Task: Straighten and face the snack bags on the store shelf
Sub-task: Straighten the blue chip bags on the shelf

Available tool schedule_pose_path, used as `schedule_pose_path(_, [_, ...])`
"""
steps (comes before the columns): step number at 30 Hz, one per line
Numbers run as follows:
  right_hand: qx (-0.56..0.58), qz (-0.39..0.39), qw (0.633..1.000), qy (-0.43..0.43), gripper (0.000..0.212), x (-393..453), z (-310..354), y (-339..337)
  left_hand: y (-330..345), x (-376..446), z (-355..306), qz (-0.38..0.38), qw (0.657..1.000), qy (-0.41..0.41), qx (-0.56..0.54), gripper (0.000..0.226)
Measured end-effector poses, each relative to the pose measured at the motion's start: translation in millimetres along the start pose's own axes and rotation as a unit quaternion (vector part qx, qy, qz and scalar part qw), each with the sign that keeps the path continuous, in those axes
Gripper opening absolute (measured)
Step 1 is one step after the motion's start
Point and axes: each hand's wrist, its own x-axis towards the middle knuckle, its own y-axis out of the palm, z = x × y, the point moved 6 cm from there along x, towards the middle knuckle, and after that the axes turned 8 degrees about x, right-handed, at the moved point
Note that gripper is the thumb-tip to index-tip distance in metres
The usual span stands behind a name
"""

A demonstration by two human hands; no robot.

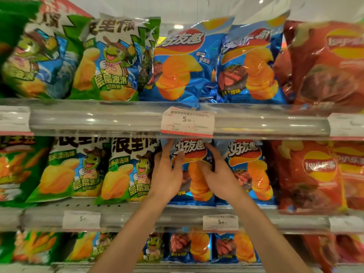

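A blue chip bag [194, 154] with orange crisps printed on it stands upright on the middle shelf [177, 217], facing out. My left hand [167, 174] grips its left edge, fingers spread up the side. My right hand [216, 174] presses on its right side, fingers curled over the front. A second blue bag [250, 170] of the same kind stands right beside it. Green and blue bags with a cartoon turtle [126, 170] stand to the left.
Red chip bags [311, 174] fill the right end of the middle shelf. The upper shelf [98, 119] carries green bags [110, 62], two blue bags [181, 64] leaning slightly, and red bags [325, 62]. A price tag [187, 123] hangs above my hands. More bags [197, 247] sit below.
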Motion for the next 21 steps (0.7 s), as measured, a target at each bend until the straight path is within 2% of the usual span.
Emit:
schedule_pose_path(8, [0.052, -0.038, 0.998, -0.007, 0.055, 0.4, -7.0, -4.4, 3.2, 7.1, 1.3, 0.040, 0.997, 0.004, -0.061, 0.054])
schedule_pose_path(12, [0.042, -0.030, 0.999, 0.014, 0.055, 0.7, -9.7, -2.8, 10.6, 6.2, 11.8, 0.066, 0.996, -0.016, -0.061, 0.059])
schedule_pose_path(15, [0.044, -0.011, 0.998, 0.034, 0.051, 0.9, -9.3, -4.7, 12.3, 6.5, 16.0, 0.054, 0.998, -0.019, -0.034, 0.065])
schedule_pose_path(21, [0.003, 0.041, 0.994, 0.097, 0.065, 6.9, -15.8, 3.4, 18.9, 14.2, 20.2, 0.055, 0.998, -0.028, -0.006, 0.064])
